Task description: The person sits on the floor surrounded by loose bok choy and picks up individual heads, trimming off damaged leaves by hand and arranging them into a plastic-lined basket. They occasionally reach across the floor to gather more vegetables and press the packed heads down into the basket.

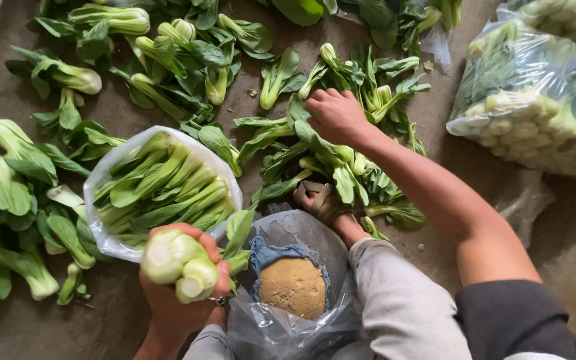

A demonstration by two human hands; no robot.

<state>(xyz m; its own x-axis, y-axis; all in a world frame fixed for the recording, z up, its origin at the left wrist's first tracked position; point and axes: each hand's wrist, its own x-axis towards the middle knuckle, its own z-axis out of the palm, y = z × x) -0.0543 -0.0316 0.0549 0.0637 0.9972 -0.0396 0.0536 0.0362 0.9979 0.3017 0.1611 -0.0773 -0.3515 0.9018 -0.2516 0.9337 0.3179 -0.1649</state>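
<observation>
My left hand (180,295) grips a small bundle of bok choy (180,261) by the stems, pale cut ends facing up, just below an open plastic bag (101,175) filled with more bok choy. My right hand (336,115) reaches forward and rests fingers-down on a loose pile of bok choy (341,163) on the floor; whether it has taken hold of a plant I cannot tell. Between my knees, grey-trousered, lies a clear plastic sheet (288,233).
Loose bok choy heads lie scattered at left (18,193) and at the top (168,53). A large filled plastic bag (535,100) of bok choy sits at the right. My bare foot (325,207) is beside the pile. A frayed knee hole (293,285) shows tan cloth.
</observation>
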